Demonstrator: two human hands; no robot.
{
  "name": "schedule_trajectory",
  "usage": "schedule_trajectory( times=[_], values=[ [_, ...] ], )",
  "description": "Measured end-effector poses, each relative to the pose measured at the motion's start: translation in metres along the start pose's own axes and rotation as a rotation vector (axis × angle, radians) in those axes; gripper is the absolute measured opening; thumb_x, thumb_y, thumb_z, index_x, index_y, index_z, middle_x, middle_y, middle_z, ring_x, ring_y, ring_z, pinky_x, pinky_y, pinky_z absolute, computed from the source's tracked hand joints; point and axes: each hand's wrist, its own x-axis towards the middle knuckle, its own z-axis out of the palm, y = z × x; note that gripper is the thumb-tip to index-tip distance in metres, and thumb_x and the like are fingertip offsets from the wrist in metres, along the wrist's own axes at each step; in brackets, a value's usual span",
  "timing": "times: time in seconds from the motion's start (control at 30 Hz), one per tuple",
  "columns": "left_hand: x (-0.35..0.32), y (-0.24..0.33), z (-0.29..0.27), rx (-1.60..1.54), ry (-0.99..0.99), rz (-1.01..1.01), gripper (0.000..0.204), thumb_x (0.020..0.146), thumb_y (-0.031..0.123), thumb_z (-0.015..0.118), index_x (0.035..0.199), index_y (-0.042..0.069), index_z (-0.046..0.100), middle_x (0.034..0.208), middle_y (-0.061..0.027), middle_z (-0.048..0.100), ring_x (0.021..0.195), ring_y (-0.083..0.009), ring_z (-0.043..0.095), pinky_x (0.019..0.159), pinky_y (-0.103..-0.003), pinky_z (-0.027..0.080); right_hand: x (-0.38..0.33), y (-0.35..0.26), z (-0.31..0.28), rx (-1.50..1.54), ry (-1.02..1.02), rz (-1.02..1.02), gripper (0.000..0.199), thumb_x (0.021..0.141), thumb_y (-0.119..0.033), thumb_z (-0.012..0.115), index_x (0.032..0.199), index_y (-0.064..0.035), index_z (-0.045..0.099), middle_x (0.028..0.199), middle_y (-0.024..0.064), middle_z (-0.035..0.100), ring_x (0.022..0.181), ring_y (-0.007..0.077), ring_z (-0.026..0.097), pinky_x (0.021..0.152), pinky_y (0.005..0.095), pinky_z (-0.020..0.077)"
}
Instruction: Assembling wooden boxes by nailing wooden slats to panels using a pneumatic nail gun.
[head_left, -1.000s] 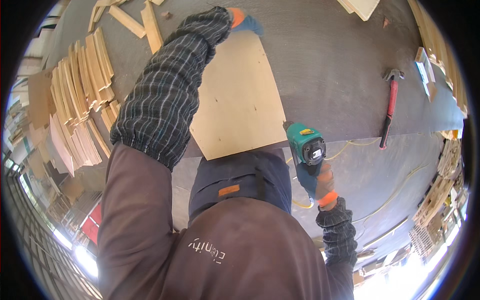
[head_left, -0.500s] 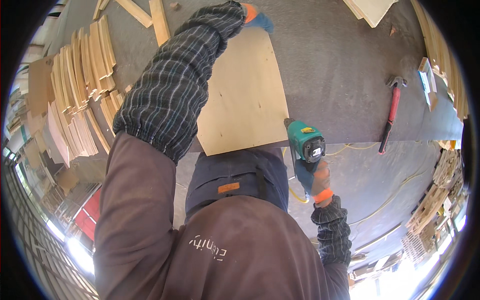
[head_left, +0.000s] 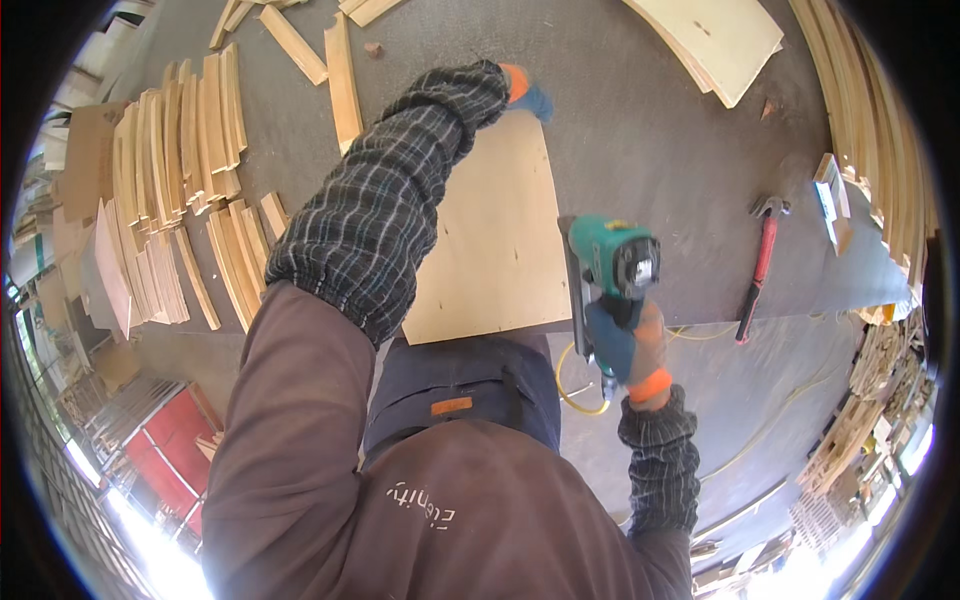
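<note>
- While your left hand point(head_left: 520, 92), in a blue and orange glove, presses down on the far end of the plywood sheet point(head_left: 495, 240), the fingers lie spread flat on it, gripping nothing.
- That sheet is pale, smooth and rectangular, lying flat on the dark grey table point(head_left: 650, 130) with its near edge at the table's edge, right in front of you.
- Your right hand point(head_left: 625, 345) is wrapped tightly around the handle of a green power tool point(head_left: 612, 262), just beside the sheet's right near corner.
- Further right on the table lies a red-handled hammer point(head_left: 758, 265), well apart from the sheet.
- Curved wooden strips point(head_left: 175, 190) are stacked on your left.
</note>
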Motion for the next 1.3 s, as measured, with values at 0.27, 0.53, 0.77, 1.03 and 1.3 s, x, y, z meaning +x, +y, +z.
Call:
schedule_trajectory(
  times=[0.27,0.53,0.77,1.03,1.3],
  values=[
    [-0.09,0.028,-0.046,-0.353,0.224,0.024,0.027,0.08,0.007,0.084,0.107,0.009,0.085,0.11,-0.0121,0.081,0.1,-0.0294,0.077,0.08,-0.048,0.061,0.095,-0.057,0.024,0.16,-0.126,-0.013,0.031,0.098,-0.012,0.067,0.128,-0.005,0.073,0.08,-0.0023,0.063,0.063,0.0077,0.058,0.056,0.0266,0.0474],
    [-0.151,0.062,-0.061,-0.649,0.402,0.046,0.024,0.083,0.006,0.08,0.107,0.006,0.083,0.11,-0.0128,0.08,0.1,-0.0303,0.077,0.08,-0.048,0.06,0.133,-0.055,0.028,0.079,-0.094,0.094,0.027,0.097,-0.014,0.072,0.121,-0.0033,0.074,0.081,-0.0022,0.062,0.066,0.009,0.058,0.059,0.0262,0.0479],
    [-0.139,0.026,-0.014,-0.428,0.388,-0.063,0.025,0.1,0.015,0.065,0.12,0.006,0.076,0.12,-0.016,0.076,0.108,-0.0344,0.075,0.092,-0.047,0.06,0.14,-0.068,0.053,0.177,-0.213,0.054,0.024,0.097,-0.012,0.07,0.119,-0.0032,0.072,0.08,-0.0024,0.059,0.066,0.0097,0.057,0.059,0.0272,0.0476],
    [-0.157,0.076,-0.08,-0.607,0.389,-0.031,0.032,0.1,0.022,0.067,0.127,0.006,0.074,0.124,-0.0174,0.075,0.111,-0.0373,0.074,0.094,-0.05,0.059,0.114,-0.038,0.027,0.155,-0.128,0.063,0.024,0.098,-0.013,0.069,0.119,-0.0035,0.072,0.079,-0.0019,0.058,0.065,0.0092,0.056,0.058,0.0266,0.0465],
    [-0.227,0.089,-0.103,-0.776,0.312,-0.185,0.041,0.101,0.033,0.069,0.132,0.007,0.074,0.125,-0.0182,0.075,0.113,-0.0401,0.073,0.097,-0.053,0.057,0.083,-0.032,0.022,-0.03,-0.068,0.117,0.029,0.098,-0.018,0.071,0.123,-0.0039,0.075,0.095,-0.0015,0.073,0.078,0.0083,0.062,0.068,0.0283,0.0514]
  ],
)
